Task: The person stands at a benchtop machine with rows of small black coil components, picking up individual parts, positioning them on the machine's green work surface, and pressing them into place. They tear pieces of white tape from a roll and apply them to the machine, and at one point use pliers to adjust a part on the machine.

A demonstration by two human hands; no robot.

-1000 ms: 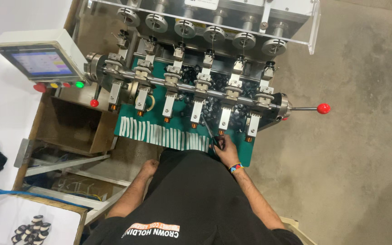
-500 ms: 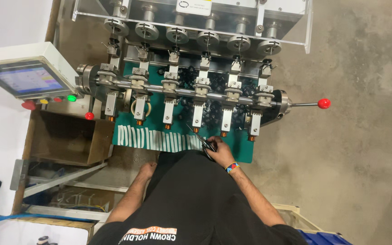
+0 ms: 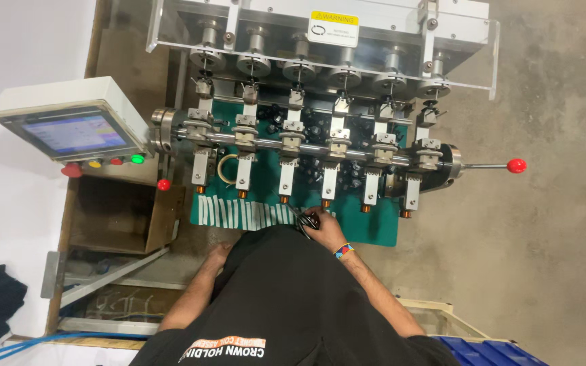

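Note:
My right hand, with a coloured wristband, is shut on a small black cutter at the front edge of the green mat. It sits just below the fourth copper-tipped spindle of the multi-spindle winding machine. A row of white strips lies on the mat to the left of this hand. My left hand rests on the bench edge by my black shirt and holds nothing that I can see.
A touch-screen control box with red, yellow and green buttons stands at the left. A lever with a red knob sticks out on the right. An open brown box sits below the screen. A blue crate is at the lower right.
The view has shifted a little over the machine. My right hand stays at the mat's front edge with the cutter, and my left hand stays on the bench edge.

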